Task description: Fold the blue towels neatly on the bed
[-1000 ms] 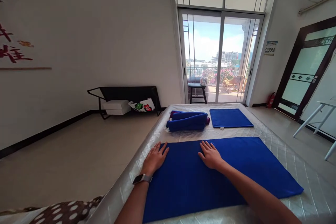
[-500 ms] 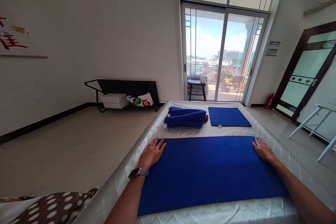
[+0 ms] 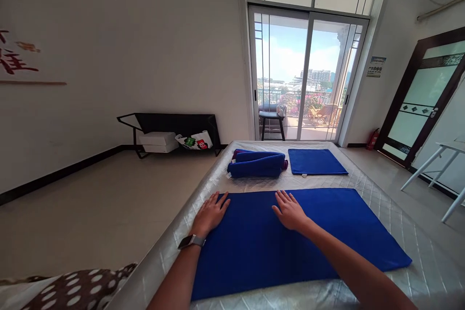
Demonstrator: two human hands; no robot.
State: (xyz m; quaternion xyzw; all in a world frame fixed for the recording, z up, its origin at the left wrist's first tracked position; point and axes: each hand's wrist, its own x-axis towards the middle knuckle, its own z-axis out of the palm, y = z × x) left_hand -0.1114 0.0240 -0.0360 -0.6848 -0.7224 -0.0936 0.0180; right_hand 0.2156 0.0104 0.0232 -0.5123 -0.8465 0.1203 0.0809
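On the near part of the mattress (image 3: 432, 256) lies the blue cloth (image 3: 269, 252), almost flat, with the rolls (image 3: 257, 164) and the smaller blue piece (image 3: 317, 161) beyond it. Both hands are spread with palms down and pinch nothing: the left hand (image 3: 209, 212) is at the far left corner, partly over the mattress, and the right hand (image 3: 289, 210) has its fingertips close to the far edge, left of its middle.

The step in hand seems to be smoothing. To do it well, I think the left hand should anchor its corner, while the right sweeps lightly outward along the edge; too much pressure could drag the cloth and make its edge crooked.

Some parts are hidden. The left hand covers the corner, and the right forearm covers a piece of the near edge. How hard the palms press, and whether the cloth has one layer or more, I cannot tell. At the lower left, a spotted fabric (image 3: 80, 288) is cut off by the frame.
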